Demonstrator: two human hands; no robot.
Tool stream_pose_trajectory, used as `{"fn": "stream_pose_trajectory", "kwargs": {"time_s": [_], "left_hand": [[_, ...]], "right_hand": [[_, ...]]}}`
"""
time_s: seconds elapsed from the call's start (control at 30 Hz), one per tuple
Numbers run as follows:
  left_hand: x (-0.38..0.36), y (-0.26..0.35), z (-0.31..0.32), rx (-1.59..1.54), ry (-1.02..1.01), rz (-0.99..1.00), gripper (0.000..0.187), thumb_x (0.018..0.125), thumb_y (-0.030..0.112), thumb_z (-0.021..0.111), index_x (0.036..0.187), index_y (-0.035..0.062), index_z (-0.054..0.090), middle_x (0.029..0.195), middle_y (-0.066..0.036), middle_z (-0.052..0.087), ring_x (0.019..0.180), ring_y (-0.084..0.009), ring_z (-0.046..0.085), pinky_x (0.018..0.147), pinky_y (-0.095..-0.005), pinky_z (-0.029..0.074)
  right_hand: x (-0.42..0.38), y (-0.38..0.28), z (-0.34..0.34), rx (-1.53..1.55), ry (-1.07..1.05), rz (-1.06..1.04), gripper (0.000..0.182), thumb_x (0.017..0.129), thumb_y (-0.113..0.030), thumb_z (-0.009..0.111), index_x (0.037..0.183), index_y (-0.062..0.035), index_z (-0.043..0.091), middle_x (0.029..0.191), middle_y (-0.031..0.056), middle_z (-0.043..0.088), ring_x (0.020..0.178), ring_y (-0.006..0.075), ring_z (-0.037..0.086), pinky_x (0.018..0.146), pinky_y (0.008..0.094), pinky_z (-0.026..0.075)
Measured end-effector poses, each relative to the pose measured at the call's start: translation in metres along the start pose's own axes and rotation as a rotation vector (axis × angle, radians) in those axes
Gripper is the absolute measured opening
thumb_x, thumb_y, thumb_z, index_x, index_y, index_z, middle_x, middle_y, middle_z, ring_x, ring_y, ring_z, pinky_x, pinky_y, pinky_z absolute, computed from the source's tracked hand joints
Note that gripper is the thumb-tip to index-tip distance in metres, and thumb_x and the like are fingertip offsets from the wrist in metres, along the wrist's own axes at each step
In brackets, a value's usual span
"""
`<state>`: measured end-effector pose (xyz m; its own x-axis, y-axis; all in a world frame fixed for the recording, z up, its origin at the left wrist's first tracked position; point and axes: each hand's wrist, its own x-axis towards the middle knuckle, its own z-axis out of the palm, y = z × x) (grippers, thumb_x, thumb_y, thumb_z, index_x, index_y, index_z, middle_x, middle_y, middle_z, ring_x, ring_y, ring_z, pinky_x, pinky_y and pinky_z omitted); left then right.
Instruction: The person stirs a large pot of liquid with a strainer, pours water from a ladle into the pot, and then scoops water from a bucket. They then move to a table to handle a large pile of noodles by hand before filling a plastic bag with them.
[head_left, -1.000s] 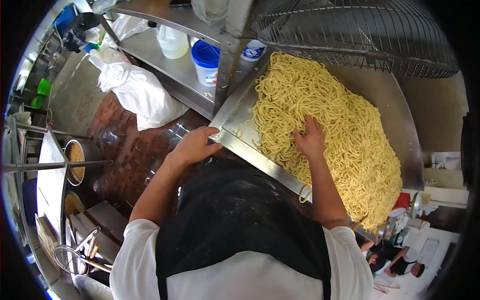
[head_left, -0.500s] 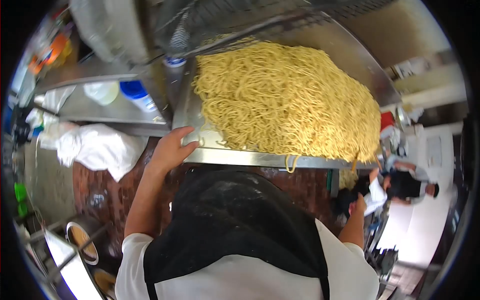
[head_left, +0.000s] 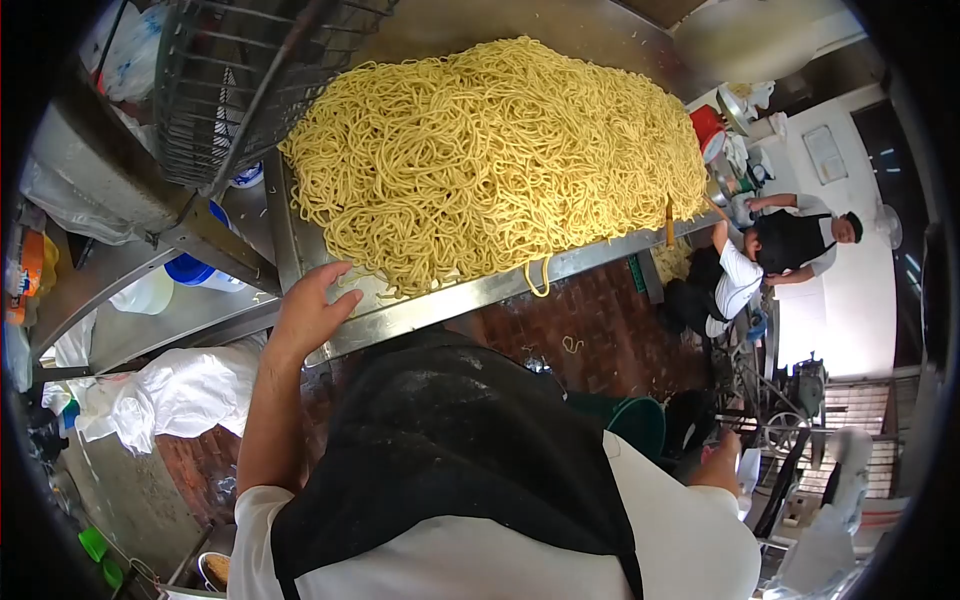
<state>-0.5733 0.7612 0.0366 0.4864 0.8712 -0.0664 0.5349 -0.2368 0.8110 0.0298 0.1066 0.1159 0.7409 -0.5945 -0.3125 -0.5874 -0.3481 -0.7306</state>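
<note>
A large heap of yellow noodles [head_left: 500, 170] covers most of a metal worktop [head_left: 400, 318] with a raised rim. A noodle loop hangs over the front edge. My left hand [head_left: 312, 308] is at the near left corner of the worktop, thumb and fingers apart, holding nothing, close to the heap's left end. Out at my right side, away from the noodles, is my right hand [head_left: 728, 455]; it appears small and foreshortened, and its fingers cannot be made out.
A wire rack [head_left: 235, 95] overhangs the worktop's left end. White sacks [head_left: 195, 390] lie at lower left. A green bin [head_left: 637, 425] stands at my right. Two other people [head_left: 795, 243] are beyond the worktop's right end. A noodle scrap [head_left: 571, 345] lies on the tiled floor.
The view has turned, so the worktop now slants and the noodles appear further left. My left hand stays at the corner with fingers apart. My right arm appears lower, and the green bin now shows.
</note>
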Motion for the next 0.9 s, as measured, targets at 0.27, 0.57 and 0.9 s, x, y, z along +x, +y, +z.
{"fn": "stream_pose_trajectory", "kwargs": {"time_s": [0.27, 0.57, 0.9], "left_hand": [[-0.016, -0.021, 0.001, 0.061, 0.011, -0.003, 0.050, 0.086, 0.034, 0.069, 0.126, 0.0040, 0.062, 0.126, -0.020, 0.063, 0.116, -0.0355, 0.060, 0.099, -0.0409, 0.047], [-0.021, -0.024, 0.001, 0.103, 0.045, 0.040, 0.049, 0.087, 0.035, 0.065, 0.125, 0.0055, 0.061, 0.121, -0.019, 0.064, 0.113, -0.0361, 0.060, 0.098, -0.0431, 0.047], [-0.024, -0.023, -0.005, 0.068, 0.048, -0.013, 0.048, 0.086, 0.033, 0.067, 0.125, 0.0052, 0.062, 0.123, -0.020, 0.064, 0.115, -0.0362, 0.060, 0.099, -0.0423, 0.047]], "right_hand": [[-0.039, -0.103, 0.139, -0.155, -0.219, -0.239, 0.045, 0.080, -0.050, 0.071, 0.091, -0.0062, 0.067, 0.061, 0.0069, 0.051, 0.047, 0.0195, 0.050, 0.041, 0.0360, 0.039], [-0.087, -0.147, 0.237, -0.303, -0.382, -0.425, 0.044, 0.081, -0.049, 0.071, 0.091, -0.0062, 0.067, 0.061, 0.0068, 0.051, 0.047, 0.0191, 0.050, 0.040, 0.0355, 0.038], [-0.037, -0.105, 0.140, -0.217, -0.270, -0.402, 0.043, 0.082, -0.048, 0.070, 0.091, -0.0062, 0.067, 0.061, 0.0066, 0.051, 0.046, 0.0186, 0.049, 0.040, 0.0349, 0.038]]}}
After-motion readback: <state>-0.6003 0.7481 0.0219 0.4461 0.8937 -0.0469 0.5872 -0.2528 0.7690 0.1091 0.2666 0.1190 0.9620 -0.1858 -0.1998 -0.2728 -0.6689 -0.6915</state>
